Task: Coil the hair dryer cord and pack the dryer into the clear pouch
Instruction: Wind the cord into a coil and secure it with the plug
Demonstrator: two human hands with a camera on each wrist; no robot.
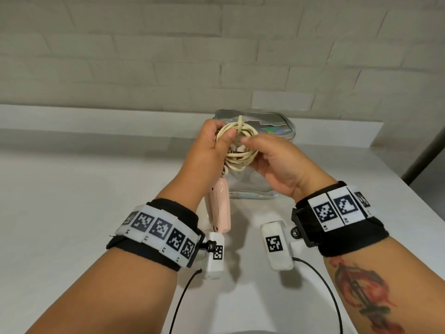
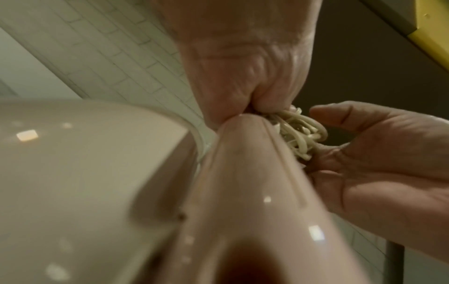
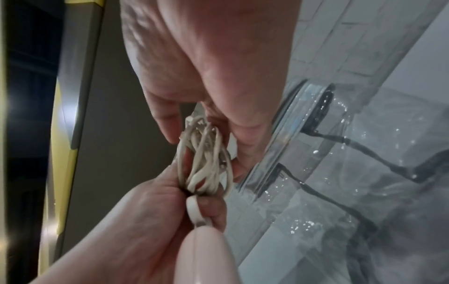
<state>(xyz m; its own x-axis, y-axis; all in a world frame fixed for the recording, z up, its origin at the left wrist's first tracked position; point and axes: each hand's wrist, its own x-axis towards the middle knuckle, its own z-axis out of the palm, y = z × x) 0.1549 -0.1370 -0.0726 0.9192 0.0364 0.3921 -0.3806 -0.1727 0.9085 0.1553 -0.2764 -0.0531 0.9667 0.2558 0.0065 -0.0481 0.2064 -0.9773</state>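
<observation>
My left hand (image 1: 218, 141) grips a cream cord (image 1: 237, 131) wound into a small coil, held above the white counter. The pink hair dryer (image 1: 220, 203) hangs by its handle below that hand, and its body fills the left wrist view (image 2: 255, 192). My right hand (image 1: 265, 153) curls around the coil's right side, thumb on top and fingers behind. The coil (image 3: 204, 153) sits between both hands in the right wrist view. The clear iridescent pouch (image 1: 272, 127) stands upright just behind the hands. I cannot tell whether its top is open.
A white counter (image 1: 84, 201) spreads on both sides, with a raised ledge (image 1: 96, 116) and a pale brick wall (image 1: 168, 44) at the back. Black camera cables (image 1: 325, 285) trail near my forearms. A dark post (image 1: 423, 153) stands at the far right edge.
</observation>
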